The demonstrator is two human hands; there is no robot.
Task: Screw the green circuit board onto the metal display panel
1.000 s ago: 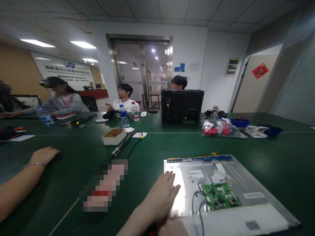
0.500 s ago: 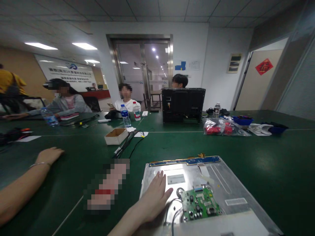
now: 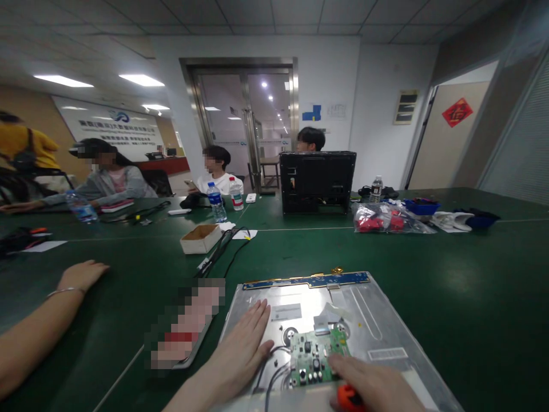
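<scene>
A flat silver display panel (image 3: 377, 320) lies back side up on the green table in front of me. My left hand (image 3: 242, 346) rests flat on its left part, fingers stretched out. Over the panel's lower right reaches my right hand (image 3: 373, 380), its index fingertip at the green circuit board (image 3: 315, 357). Under that hand's fingers shows an orange-red, rounded tool handle (image 3: 349, 397); the rest of it is hidden. Black cables (image 3: 274, 377) run beside the board, and a blue board strip (image 3: 304, 280) lines the far edge.
Another person's forearm with a bracelet (image 3: 66, 292) lies on the table at left. Beyond are an open box (image 3: 201, 239), cables, bottles (image 3: 217, 201), a black monitor housing (image 3: 317, 183), and a plastic bag with red items (image 3: 386, 220). A blurred phone-like object (image 3: 189, 326) lies left of the panel.
My right hand has come in from the lower right with the orange-red handle, over the circuit board. The panel and my left hand now appear further left in view.
</scene>
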